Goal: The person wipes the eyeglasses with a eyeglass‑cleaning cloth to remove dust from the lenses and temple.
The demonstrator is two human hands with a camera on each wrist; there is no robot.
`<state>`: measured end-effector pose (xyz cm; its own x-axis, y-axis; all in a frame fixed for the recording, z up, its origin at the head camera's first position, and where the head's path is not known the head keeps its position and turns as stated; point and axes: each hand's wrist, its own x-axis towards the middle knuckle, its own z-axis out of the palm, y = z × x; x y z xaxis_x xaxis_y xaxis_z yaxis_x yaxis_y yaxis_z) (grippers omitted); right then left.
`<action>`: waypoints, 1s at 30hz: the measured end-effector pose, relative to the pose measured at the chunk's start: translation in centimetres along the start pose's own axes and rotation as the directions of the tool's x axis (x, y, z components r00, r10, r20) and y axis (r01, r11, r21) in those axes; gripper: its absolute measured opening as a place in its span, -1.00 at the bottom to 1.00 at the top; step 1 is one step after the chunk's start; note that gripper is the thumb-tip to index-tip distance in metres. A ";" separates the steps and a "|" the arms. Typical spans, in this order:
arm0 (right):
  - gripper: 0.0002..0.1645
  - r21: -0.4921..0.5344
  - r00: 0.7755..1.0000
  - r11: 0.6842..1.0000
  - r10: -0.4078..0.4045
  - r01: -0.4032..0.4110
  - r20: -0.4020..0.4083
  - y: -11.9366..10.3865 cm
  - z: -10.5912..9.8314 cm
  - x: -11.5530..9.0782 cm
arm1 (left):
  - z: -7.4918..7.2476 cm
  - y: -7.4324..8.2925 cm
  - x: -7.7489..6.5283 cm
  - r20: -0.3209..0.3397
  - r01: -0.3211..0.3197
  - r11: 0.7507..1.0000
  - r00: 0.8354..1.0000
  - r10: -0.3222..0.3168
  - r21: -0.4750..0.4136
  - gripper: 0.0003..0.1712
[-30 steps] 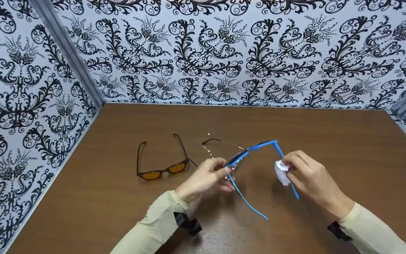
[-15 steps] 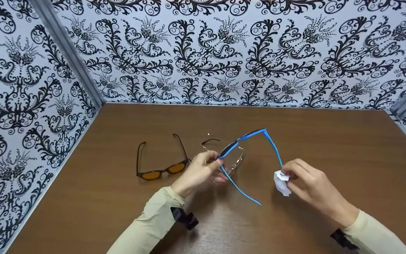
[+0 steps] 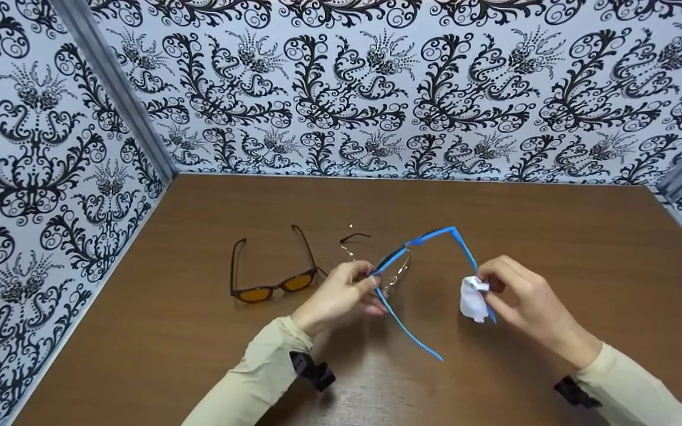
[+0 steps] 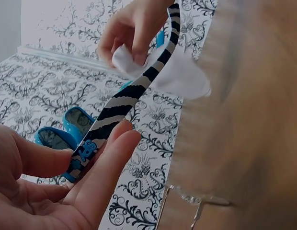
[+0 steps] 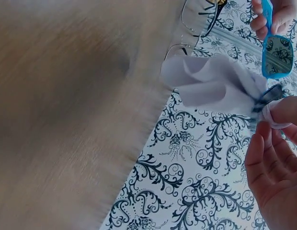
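Note:
Blue-framed sunglasses point(image 3: 391, 260) are held up over the table, both temples unfolded. My left hand point(image 3: 344, 290) pinches them at the hinge corner between thumb and fingers. In the left wrist view, the near temple point(image 4: 122, 103) shows black and white zebra stripes, and the dark lenses point(image 4: 57, 139) lie behind it. My right hand point(image 3: 521, 305) pinches a white cloth point(image 3: 473, 300) around the far temple, whose blue tip sticks out below. Much of that cloth hangs loose in the right wrist view, beside the fingers point(image 5: 256, 153).
Black-framed glasses with orange lenses point(image 3: 298, 282) lie to the left on the brown table point(image 3: 199, 355). Thin wire-framed glasses point(image 3: 400, 277) lie behind my left hand, partly covered by it. Patterned black and white walls point(image 3: 376, 89) enclose the table's back and sides.
The sunglasses rise, then dip back a little. The cloth in my right hand slides down toward the temple's tip, then back up slightly, leaving the tip showing again.

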<state>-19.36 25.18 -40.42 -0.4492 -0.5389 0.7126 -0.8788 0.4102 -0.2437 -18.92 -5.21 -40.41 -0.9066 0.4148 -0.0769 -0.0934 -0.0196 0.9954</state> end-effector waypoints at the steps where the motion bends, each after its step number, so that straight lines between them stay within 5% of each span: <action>1: -0.77 -0.009 1.000 1.000 0.001 -0.001 -0.002 0.1 0.0 0.0 | 0.1 0.0 0.0 0.008 0.001 1.000 1.000 -0.002 0.003 -0.85; 3: -0.89 -0.031 1.000 0.999 0.026 -0.026 -0.001 0.2 0.0 0.1 | 0.3 -0.1 -0.1 0.019 0.005 1.000 1.000 -0.005 0.003 -0.84; 8: -0.60 -0.065 0.998 0.996 0.054 -0.056 -0.022 0.3 -0.1 0.1 | 0.6 0.0 -0.2 0.029 0.015 1.000 0.999 -0.015 0.000 -0.86; 12: -0.86 -0.090 0.999 0.995 0.039 -0.042 -0.035 0.5 -0.2 0.4 | 1.0 0.0 -0.3 0.061 0.037 0.999 0.997 -0.038 0.017 -0.89; 15: -0.74 -0.101 0.998 0.994 0.035 -0.039 -0.045 0.6 -0.2 0.7 | 1.2 0.1 -0.5 0.095 0.051 0.997 0.994 -0.056 0.056 -0.88; 18: -0.87 -0.133 0.998 0.991 0.000 -0.009 -0.067 0.7 -0.1 0.8 | 1.5 0.3 -0.7 0.118 0.054 0.994 0.991 -0.065 0.096 -0.87; 22: -0.66 -0.208 0.994 0.977 -0.064 0.043 -0.094 0.7 0.1 0.9 | 1.7 0.5 -0.9 0.117 0.059 0.991 0.990 -0.073 0.121 -0.86; 30: -0.66 -0.241 0.986 0.961 -0.154 0.136 -0.057 0.1 0.2 0.7 | 1.2 0.9 -0.8 0.078 0.058 0.991 0.995 -0.067 0.119 -0.88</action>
<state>-19.80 24.72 -40.09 -0.2986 -0.5532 0.7777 -0.8669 0.4980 0.0214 -17.82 -4.43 -39.41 -0.8632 0.4853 -0.1389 -0.0959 0.1124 0.9890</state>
